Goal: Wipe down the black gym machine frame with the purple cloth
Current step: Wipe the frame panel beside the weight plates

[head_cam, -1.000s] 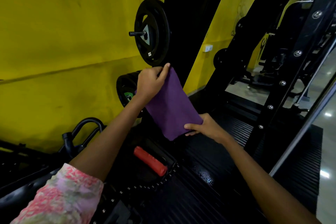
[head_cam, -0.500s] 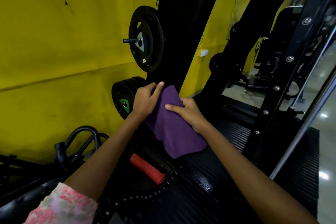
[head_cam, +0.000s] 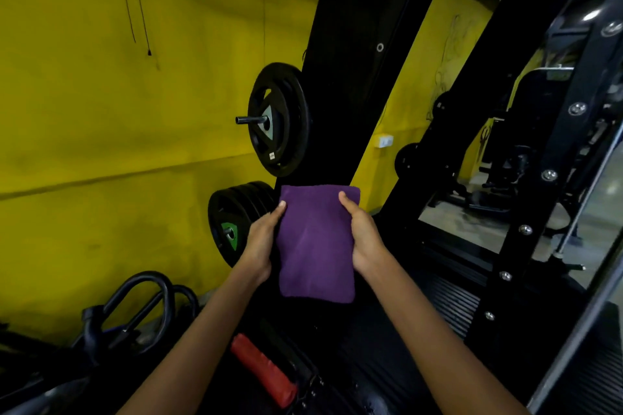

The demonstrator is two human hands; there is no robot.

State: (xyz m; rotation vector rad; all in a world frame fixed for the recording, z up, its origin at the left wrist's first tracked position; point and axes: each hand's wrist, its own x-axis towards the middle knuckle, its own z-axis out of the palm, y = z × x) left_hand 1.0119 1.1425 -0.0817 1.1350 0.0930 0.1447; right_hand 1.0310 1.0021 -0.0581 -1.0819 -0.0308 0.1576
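Observation:
A folded purple cloth [head_cam: 317, 242] hangs as a neat rectangle in front of the wide black upright of the gym machine frame [head_cam: 357, 77]. My left hand [head_cam: 261, 242] grips its left edge, thumb on the front. Along the right edge my right hand [head_cam: 362, 236] holds it the same way. The cloth's top edge sits at the foot of the upright; whether it touches the frame I cannot tell. A second slanted black beam [head_cam: 472, 118] rises to the right.
Black weight plates [head_cam: 279, 118] hang on a peg left of the upright, with a stack [head_cam: 236, 226] below. A red-handled bar [head_cam: 264, 369] lies on the black ribbed platform [head_cam: 451, 307]. Black handles [head_cam: 135, 310] sit low left. Yellow wall behind.
The cloth went from hanging slanted to a squared, upright rectangle. My right hand moved from its lower corner up to the right edge; my left hand shifted to the left edge.

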